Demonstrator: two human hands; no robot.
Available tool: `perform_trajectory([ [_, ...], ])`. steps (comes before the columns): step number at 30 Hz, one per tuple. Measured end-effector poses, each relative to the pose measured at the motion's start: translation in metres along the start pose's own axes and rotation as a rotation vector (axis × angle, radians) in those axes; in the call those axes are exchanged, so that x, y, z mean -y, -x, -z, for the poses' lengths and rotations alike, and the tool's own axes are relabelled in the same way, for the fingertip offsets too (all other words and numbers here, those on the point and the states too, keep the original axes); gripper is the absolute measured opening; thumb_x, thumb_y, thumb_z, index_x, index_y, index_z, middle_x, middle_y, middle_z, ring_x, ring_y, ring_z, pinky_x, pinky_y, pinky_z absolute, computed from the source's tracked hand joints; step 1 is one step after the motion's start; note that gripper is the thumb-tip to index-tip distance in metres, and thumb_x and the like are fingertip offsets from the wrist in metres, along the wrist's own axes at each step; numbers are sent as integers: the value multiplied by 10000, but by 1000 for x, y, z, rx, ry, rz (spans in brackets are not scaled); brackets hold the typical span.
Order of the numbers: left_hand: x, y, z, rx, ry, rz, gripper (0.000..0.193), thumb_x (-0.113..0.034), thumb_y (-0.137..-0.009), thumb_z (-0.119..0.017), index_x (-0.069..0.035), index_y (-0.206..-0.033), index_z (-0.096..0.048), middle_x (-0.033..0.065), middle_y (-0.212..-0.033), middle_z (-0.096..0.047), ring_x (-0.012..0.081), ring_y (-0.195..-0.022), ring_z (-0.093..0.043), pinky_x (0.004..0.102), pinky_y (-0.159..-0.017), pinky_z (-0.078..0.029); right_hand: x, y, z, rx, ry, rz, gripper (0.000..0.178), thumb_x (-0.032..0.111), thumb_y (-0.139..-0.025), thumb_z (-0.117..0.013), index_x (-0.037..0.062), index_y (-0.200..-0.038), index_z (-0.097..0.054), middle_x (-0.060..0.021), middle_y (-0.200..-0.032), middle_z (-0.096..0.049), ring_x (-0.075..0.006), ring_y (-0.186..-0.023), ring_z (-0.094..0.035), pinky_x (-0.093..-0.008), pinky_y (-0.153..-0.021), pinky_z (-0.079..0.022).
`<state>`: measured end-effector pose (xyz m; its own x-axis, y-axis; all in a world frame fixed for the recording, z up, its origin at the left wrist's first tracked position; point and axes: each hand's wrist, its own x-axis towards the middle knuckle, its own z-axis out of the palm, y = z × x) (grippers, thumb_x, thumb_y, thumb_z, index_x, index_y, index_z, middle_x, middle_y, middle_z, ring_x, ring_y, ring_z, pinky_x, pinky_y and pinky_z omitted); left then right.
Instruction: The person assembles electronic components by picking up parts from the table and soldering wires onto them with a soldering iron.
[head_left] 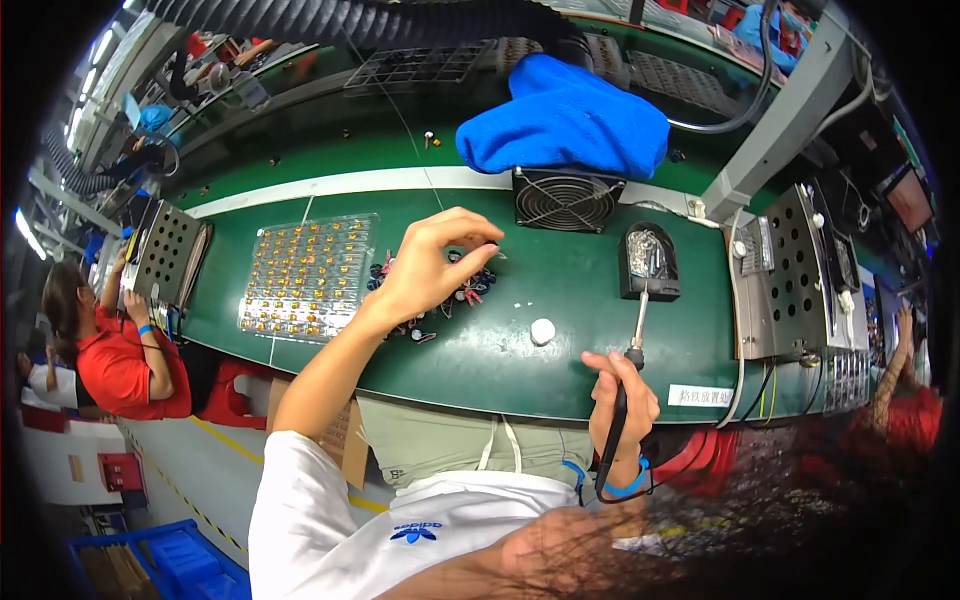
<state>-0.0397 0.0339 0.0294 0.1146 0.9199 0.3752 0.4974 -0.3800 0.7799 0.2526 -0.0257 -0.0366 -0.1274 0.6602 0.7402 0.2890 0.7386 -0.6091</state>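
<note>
My left hand (432,262) is raised over the green bench (560,300), fingers pinched on a tiny part that is too small to make out. Under it lies a heap of small dark parts with red and blue wires (455,295). Down by the bench's near edge, my right hand (622,398) grips a soldering iron (634,335) by its black handle. The iron's tip points away from me toward the black iron stand (649,262).
A clear tray of several orange parts (305,275) lies left of the heap. A small fan (566,198) with a blue cloth (565,120) on it stands behind. A white round cap (542,331) sits mid-bench. A perforated metal box (790,275) is at right. A person in red (120,365) sits at left.
</note>
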Motion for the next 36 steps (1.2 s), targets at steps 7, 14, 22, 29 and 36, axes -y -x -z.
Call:
perform_trajectory([
  [7,-21,39,-37,-103,-147,-275,213,59,-781,-794,-29,-967,-737,97,-1032,-721,262,-896,-719,347,-762,-582,10,-5,-10,107,-79,-43,243,-22,-1031,-563,-27,-1274,-560,-209,-1050,-777,-160,-605,-610,-290,-600,-533],
  [14,-10,46,-55,-8,-137,-437,267,75,-745,-808,-9,-980,-711,101,-1030,-712,261,-877,-709,354,-747,-584,8,-7,-23,150,-1,-74,267,-92,-924,-671,-28,-1176,-611,-206,-1183,-754,-266,-864,-701,-344,-750,-563],
  [22,-11,58,-50,68,-158,-491,246,52,-779,-789,9,-1009,-711,118,-1062,-716,279,-918,-719,368,-760,-591,21,-16,-29,316,105,45,354,-91,-867,-709,12,-1199,-644,-196,-1231,-734,-324,-851,-680,-389,-753,-565],
  [29,-14,75,16,-30,-368,-394,192,-29,-840,-787,-14,-1021,-725,110,-1015,-733,294,-887,-716,388,-777,-584,24,-8,-24,394,236,13,360,-62,-899,-708,9,-1242,-625,-155,-1296,-717,-420,-1081,-672,-451,-916,-555],
  [36,24,131,146,-164,-694,138,165,-22,-886,-773,-19,-1048,-745,138,-986,-755,303,-924,-723,392,-812,-570,16,0,-26,204,-1,-99,415,-108,-921,-655,-15,-1319,-588,-183,-1339,-693,-313,-992,-676,-364,-817,-566],
])
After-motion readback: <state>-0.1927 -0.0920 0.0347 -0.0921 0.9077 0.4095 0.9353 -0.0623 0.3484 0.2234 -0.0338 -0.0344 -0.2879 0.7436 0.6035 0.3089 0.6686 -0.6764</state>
